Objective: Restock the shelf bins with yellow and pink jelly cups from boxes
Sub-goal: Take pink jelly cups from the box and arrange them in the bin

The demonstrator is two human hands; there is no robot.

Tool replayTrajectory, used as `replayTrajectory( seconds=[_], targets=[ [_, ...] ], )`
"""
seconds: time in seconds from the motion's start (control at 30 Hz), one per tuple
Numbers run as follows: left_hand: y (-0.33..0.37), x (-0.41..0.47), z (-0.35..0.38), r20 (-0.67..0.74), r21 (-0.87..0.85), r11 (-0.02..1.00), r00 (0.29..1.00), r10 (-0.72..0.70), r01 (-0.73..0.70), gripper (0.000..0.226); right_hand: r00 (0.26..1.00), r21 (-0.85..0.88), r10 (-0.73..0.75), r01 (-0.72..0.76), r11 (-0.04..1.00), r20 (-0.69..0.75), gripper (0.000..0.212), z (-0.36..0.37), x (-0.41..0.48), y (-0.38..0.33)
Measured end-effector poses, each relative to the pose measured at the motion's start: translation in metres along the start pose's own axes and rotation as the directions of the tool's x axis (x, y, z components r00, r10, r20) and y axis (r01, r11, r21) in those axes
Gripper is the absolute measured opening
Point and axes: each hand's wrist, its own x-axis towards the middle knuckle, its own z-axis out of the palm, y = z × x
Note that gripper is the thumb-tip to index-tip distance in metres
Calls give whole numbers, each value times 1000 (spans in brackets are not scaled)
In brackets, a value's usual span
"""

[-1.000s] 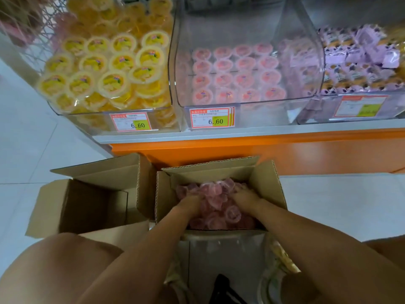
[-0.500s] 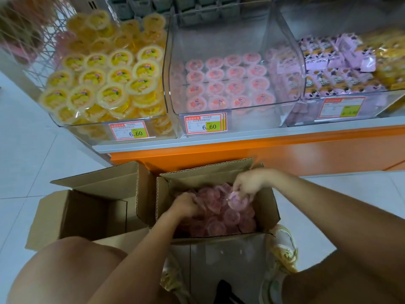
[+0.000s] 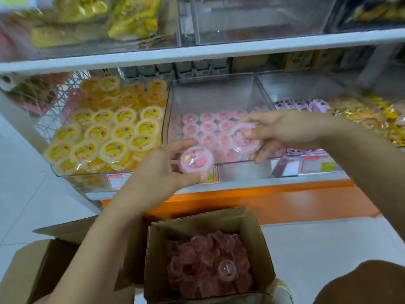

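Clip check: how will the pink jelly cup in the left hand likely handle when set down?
Probably light: the left hand holds the pink jelly cup between thumb and fingers only. Likely rigid, since it keeps its round shape in that grip. It may tip or roll: cups in the box lie jumbled.
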Motion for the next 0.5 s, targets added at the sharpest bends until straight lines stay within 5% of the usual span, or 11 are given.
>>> replayTrajectory(
  seconds=[0.13, 0.23, 0.33, 0.5],
  targets=[
    [7, 25, 4, -200, 186, 982, 979, 48, -10, 52, 973, -181, -35, -7, 984, -227, 27, -2, 48, 4],
    [0, 26, 11, -243, 371, 925, 970, 12, 82, 46, 983, -277, -6, -46, 960, -183, 9, 9, 75, 14],
    [-12, 19, 12, -238, 330, 940, 971, -2, 83, 31, 990, -351, 47, -92, 932, -134, 3, 19, 92, 22],
    [-17, 19, 10, -220, 280, 956, 975, -23, 85, 28, 986, -401, 153, -166, 901, -65, 25, 29, 114, 24]
  ],
)
